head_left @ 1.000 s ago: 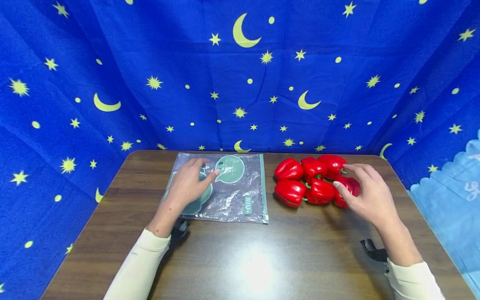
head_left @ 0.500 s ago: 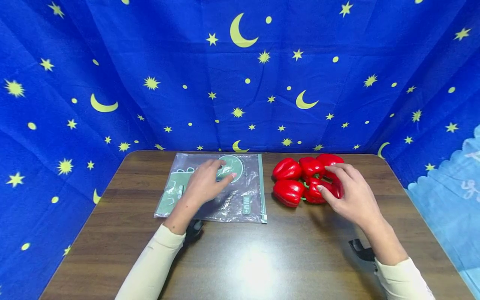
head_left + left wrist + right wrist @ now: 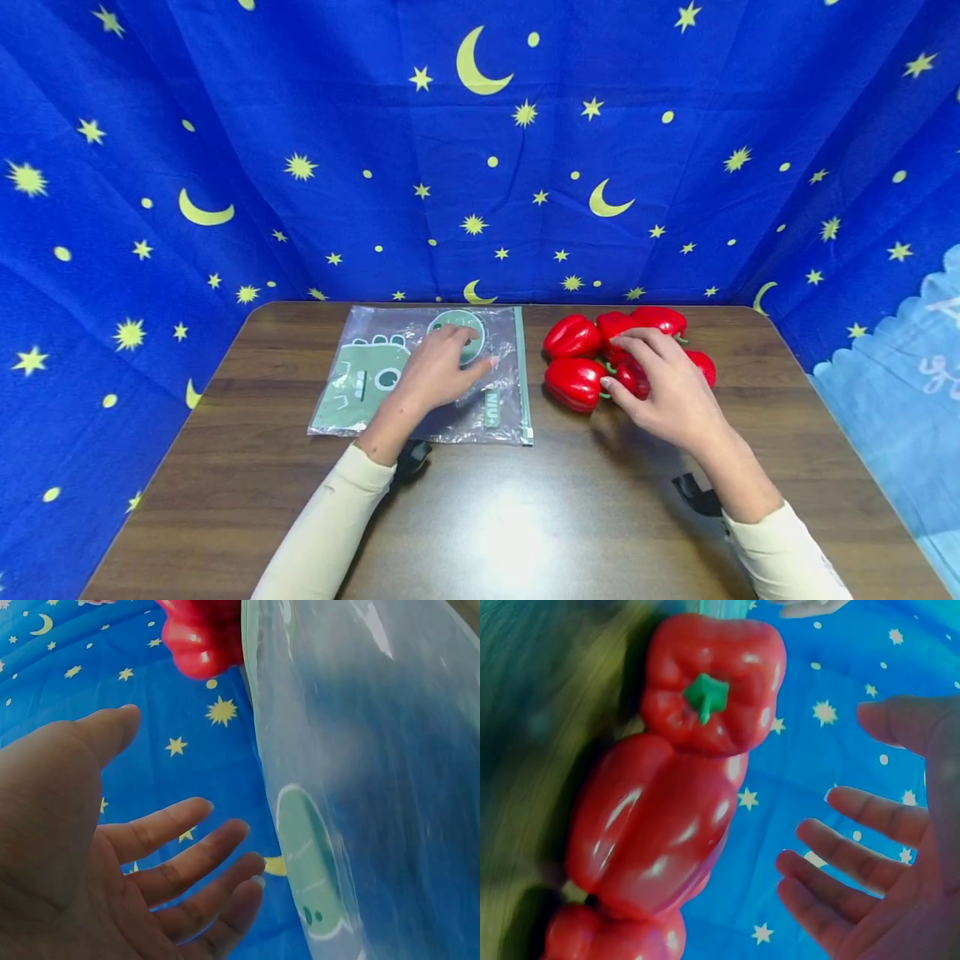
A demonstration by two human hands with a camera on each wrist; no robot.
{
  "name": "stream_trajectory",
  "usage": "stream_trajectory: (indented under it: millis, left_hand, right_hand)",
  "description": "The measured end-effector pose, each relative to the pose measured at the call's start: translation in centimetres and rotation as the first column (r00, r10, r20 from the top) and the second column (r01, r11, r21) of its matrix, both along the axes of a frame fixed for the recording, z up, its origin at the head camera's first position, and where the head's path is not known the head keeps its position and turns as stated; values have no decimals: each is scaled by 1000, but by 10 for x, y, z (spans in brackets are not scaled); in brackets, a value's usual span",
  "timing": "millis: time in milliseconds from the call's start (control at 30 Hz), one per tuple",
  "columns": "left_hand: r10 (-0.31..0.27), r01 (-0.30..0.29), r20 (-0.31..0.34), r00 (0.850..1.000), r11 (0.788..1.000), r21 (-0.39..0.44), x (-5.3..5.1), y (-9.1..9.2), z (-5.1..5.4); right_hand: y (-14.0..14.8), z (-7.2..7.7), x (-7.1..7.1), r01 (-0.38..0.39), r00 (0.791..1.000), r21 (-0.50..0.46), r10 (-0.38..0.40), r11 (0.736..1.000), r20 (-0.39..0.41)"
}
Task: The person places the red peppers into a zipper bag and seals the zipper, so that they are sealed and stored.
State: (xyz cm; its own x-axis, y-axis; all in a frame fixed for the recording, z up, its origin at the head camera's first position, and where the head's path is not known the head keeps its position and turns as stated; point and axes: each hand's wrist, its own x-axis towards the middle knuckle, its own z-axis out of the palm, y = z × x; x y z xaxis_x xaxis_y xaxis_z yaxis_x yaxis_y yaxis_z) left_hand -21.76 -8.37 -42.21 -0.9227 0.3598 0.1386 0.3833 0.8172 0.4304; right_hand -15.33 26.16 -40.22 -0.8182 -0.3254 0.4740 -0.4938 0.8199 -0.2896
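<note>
- The left hand hangs palm-down above the bag, holding nothing: thumb stretched away from the others, fingers loosely bent and parted. The left wrist view shows a gap between its fingertips and the plastic.
- The right hand has the same relaxed spread over the peppers, thumb well apart, nothing gripped. In the right wrist view its fingers stand clear of the fruit.
- Under the left hand, a clear plastic zip bag lies flat on the table, thin, glossy and wrinkled. A pale green zip strip runs down the edge facing the peppers, with a slider at its near corner. Its print includes a pale green toothed cartoon creature.
- Beneath and around the right hand, six red bell peppers sit close together in two rows, partly hidden by it. Their skins are smooth and shiny, the bodies blocky and lobed; one green stem has a star-shaped base.
- Black wrist mounts show beside cream sleeves.
- All rests on a brown wood-grain table with a bright glare.
- Beyond hangs creased blue fabric patterned with yellow moons and stars; light-blue scalloped cloth is at the right.
</note>
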Motion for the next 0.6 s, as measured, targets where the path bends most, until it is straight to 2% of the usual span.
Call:
stream_trajectory:
  millis: [333, 600]
  left_hand:
    - [-7, 7, -14, 1000, 1000, 4, -1, 19, -3]
    - [5, -4, -62, 998, 1000, 4, -2, 41, -7]
  right_hand:
    - [-15, -3, -3, -47, 999, 27, 47, 998, 1]
    - [-27, -4, -5, -51, 998, 75, 49, 996, 32]
